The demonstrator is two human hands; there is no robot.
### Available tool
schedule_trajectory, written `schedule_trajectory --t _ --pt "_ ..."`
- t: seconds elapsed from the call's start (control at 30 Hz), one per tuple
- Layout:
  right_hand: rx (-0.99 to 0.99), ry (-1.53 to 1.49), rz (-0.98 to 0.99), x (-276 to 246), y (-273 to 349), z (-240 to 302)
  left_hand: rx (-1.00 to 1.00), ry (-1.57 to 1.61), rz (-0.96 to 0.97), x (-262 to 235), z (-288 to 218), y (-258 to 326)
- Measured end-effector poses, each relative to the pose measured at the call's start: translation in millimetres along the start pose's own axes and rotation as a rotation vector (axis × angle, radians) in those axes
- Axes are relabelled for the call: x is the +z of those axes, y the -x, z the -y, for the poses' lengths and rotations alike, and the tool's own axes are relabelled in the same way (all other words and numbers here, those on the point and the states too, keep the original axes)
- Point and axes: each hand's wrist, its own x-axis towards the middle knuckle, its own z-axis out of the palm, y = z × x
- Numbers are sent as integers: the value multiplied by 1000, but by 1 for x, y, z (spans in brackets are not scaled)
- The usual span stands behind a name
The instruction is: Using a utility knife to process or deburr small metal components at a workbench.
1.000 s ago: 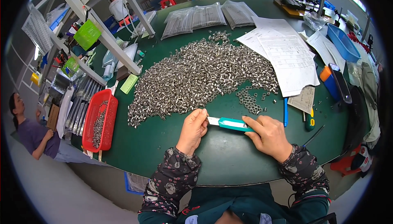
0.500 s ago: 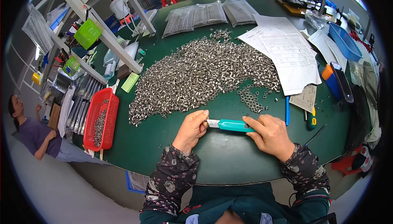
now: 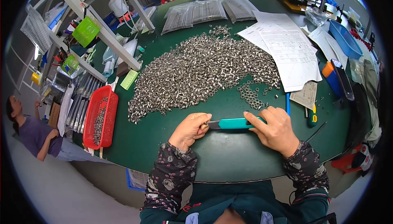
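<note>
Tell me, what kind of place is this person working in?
Probably a small factory or assembly workshop. A big heap of small metal sleeves covers the green worktable, a red basket holds more, and shelves of supplies stand beside it.

- Heap of small metal sleeves (image 3: 204,70) spread across the middle of the table (image 3: 229,158), behind both hands.
- Tool (image 3: 233,123) lying crosswise at the near edge, between left hand (image 3: 189,130) and right hand (image 3: 277,130).
- Small cluster of nuts (image 3: 251,94) just behind the tool, at the heap's right end.
- Basket (image 3: 99,116) at the left edge.
- Paper sheets (image 3: 288,50) right of the heap.
- Bagged parts (image 3: 208,11) at the far side.
</note>
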Motion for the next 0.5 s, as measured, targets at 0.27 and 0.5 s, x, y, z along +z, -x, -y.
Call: schedule_trajectory --t 0.27,0.5 --pt "-141 229 -87 -5 -3 -4 -10 -45 38 1 -2 0" --pt "-26 63 -100 1 -1 -5 206 151 34 -3 3 -3"
